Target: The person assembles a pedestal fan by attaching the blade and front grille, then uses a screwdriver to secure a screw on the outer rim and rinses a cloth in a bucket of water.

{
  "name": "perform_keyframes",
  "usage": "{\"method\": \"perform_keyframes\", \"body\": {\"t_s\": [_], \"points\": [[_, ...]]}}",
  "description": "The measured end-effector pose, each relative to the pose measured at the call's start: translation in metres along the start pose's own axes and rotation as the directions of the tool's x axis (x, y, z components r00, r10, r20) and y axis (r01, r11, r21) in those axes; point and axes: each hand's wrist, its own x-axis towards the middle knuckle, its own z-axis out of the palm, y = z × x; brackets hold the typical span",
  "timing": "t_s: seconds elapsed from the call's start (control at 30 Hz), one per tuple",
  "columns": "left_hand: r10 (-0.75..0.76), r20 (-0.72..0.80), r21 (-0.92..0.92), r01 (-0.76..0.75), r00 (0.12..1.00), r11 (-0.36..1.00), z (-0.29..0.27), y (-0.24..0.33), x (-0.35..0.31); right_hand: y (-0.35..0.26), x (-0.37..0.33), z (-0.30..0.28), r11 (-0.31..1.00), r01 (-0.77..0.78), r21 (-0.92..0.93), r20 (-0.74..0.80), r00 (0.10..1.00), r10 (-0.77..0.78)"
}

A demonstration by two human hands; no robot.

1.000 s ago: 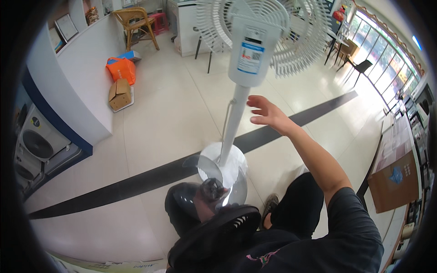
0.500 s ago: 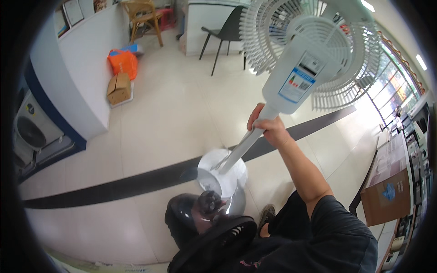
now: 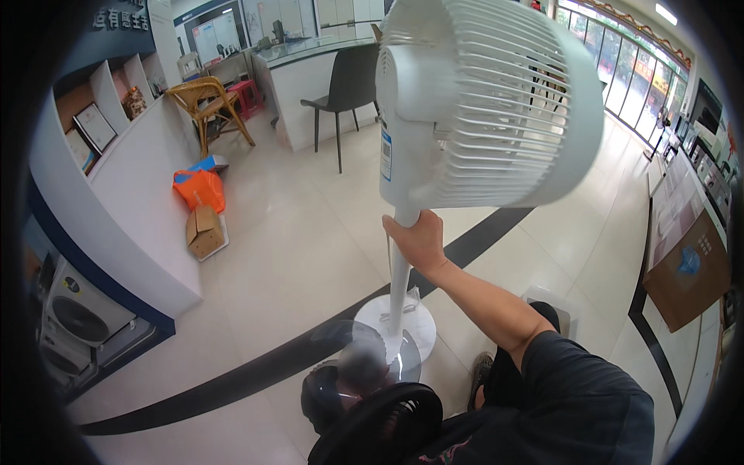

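Pedestal fan (image 3: 473,147): stood nearly upright on the floor, its white caged head turned toward the person's right.
Pole (image 3: 398,283): white and slim, it ran from the back housing down to the round base (image 3: 421,332).
Right hand (image 3: 421,239): gripped the pole just under the housing; the fingers were clamped on it, the thumb reaching across the near side.
Left hand (image 3: 350,401): low by the lap, mostly hidden behind clear and dark parts; I couldn't tell whether its fingers were apart or together.
Clear fan blade (image 3: 408,358): see-through, spread near the left hand, overlapping the base from above, with a blurred dark hub in its middle.
Black slatted guard (image 3: 399,426): lay close against the person's front, just below the blade.
Floor: pale tiles, crossed by a dark stripe (image 3: 232,384) that passed behind the pole.
Wall side: an orange bag (image 3: 199,190) sat beside a small cardboard box (image 3: 204,230), well apart from the fan.
Desk (image 3: 294,93): white-sided, farther back, with a dark chair (image 3: 350,81) before it and a wicker armchair (image 3: 203,108) to its left.
Far right: a large brown carton (image 3: 686,283).
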Motion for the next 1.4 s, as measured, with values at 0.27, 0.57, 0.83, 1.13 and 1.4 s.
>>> {"method": "perform_keyframes", "body": {"t_s": [0.27,0.57,0.83,1.13,1.4], "points": [[0.166,0.013,0.187,-0.166,0.986,0.968,0.032,0.005,-0.015,0.027,-0.011,0.017,0.829,0.442,-0.343,-0.109,0.857,-0.503],[0.501,0.488,0.466,-0.699,0.715,0.543,0.029,0.007,0.006,0.040,0.022,0.011,0.838,0.454,-0.303,-0.053,0.870,-0.491],[-0.204,-0.050,-0.141,0.195,0.978,0.971,0.030,0.015,-0.013,0.040,0.030,0.010,0.854,0.447,-0.264,-0.029,0.882,-0.471],[-0.083,-0.055,0.052,0.086,0.995,0.995,0.028,0.002,-0.017,0.047,0.033,-0.012,0.888,0.422,-0.184,0.018,0.905,-0.426],[-0.024,-0.037,0.119,0.028,0.999,0.993,0.057,0.028,-0.025,0.049,0.027,-0.031,0.916,0.374,-0.148,0.038,0.927,-0.372]]}}
